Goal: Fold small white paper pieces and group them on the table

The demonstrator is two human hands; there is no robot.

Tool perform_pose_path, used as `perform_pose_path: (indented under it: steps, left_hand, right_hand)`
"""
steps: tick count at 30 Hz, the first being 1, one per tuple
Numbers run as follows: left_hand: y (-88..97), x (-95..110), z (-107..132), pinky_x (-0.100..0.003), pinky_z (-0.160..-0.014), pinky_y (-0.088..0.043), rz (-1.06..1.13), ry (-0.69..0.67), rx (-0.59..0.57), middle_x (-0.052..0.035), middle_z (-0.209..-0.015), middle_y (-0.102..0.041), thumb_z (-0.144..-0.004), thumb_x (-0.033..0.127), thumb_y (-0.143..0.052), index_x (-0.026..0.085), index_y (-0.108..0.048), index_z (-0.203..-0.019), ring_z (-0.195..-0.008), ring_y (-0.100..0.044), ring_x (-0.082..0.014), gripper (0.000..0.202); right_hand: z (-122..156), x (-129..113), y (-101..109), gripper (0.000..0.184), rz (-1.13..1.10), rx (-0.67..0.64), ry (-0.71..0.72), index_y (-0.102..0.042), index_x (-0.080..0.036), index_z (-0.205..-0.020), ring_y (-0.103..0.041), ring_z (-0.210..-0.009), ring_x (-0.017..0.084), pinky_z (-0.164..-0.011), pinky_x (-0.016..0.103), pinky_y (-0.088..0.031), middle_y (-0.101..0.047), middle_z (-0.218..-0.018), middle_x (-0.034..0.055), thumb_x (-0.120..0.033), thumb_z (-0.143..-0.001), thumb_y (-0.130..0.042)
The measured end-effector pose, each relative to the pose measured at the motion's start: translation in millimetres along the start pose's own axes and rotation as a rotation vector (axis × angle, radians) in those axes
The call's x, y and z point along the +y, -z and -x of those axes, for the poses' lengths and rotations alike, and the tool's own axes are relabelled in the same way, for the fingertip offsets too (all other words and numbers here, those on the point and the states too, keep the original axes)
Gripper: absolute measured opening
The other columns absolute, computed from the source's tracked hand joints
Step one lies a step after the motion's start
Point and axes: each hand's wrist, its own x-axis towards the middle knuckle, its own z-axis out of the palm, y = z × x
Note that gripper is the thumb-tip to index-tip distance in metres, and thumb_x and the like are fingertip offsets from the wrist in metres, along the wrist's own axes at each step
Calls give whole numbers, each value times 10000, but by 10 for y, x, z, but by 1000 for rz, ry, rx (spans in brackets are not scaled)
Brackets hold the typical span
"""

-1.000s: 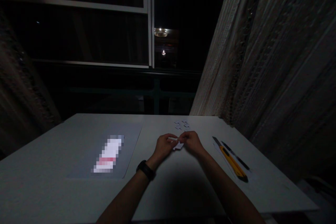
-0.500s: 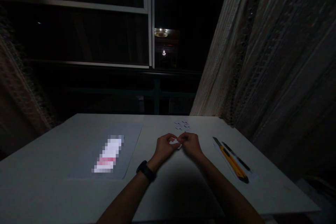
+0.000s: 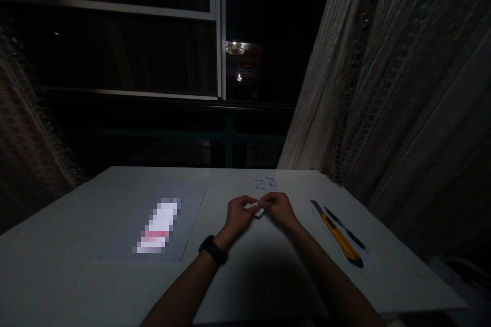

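A small piece of white paper (image 3: 259,212) is pinched between both hands, a little above the middle of the table. My left hand (image 3: 240,213), with a dark band on its wrist, grips it from the left. From the right, my right hand (image 3: 280,208) holds it with fingertips close to those of the left. The fingers cover much of the paper, so its full shape is hidden. Just beyond the hands lie several small paper pieces with dark marks (image 3: 266,183).
On the right of the white table (image 3: 245,286) lie a yellow utility knife (image 3: 339,237) and a dark pen (image 3: 347,230) on a strip of paper. To the left, a sheet of paper (image 3: 192,214) bears a bright, pixelated rectangle (image 3: 159,222). Curtains (image 3: 307,112) hang at both sides.
The small paper has shifted slightly between the fingers, and more of its white surface shows below the fingertips. Both hands stay in nearly the same place.
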Motion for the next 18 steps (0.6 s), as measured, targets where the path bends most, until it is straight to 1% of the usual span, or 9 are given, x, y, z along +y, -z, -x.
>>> perform_pose_path:
  steps: [2, 4, 10, 14, 18]
  left_hand:
    - [-1, -14, -9, -294, -690, -446, 10, 8, 6, -68, -750, -675, -602, 341, -670, 146, -682, -750, -738, -610, -198, 245]
    - [-4, -8, -9, -297, -682, -448, 10, 11, 7, -73, -737, -674, -597, 348, -675, 137, -684, -746, -724, -610, -199, 259]
    - [-5, 91, 35, -301, -672, -446, -15, 8, 43, -71, -706, -676, -608, 355, -669, 142, -695, -734, -690, -609, -199, 249]
    - [6, 145, 48, -306, -683, -446, 16, 27, 48, -71, -708, -681, -598, 362, -678, 149, -698, -725, -698, -610, -207, 249]
    - [11, 145, 29, -321, -710, -446, 51, 34, 59, -76, -727, -681, -592, 343, -685, 137, -696, -735, -714, -609, -209, 251]
  right_hand:
    - [-16, 2, 18, 93, -43, -32, 16, -644, -151, -581, -595, -564, 164, -554, 255, -445, -643, -560, 28, -230, -597, -599]
    - [-20, 5, 23, 88, -52, -24, 30, -634, -148, -575, -590, -563, 161, -560, 258, -444, -638, -561, 26, -227, -594, -600]
    - [16, -6, -21, 73, -55, 78, 10, -610, -156, -559, -583, -552, 160, -562, 267, -447, -627, -544, 17, -223, -587, -601]
    - [32, -63, -50, 81, -141, 119, -37, -596, -165, -546, -593, -554, 168, -553, 268, -454, -632, -539, 20, -238, -575, -616]
    - [18, -113, -38, 123, -244, 82, -68, -589, -172, -548, -606, -549, 174, -558, 275, -468, -634, -534, 19, -284, -567, -636]
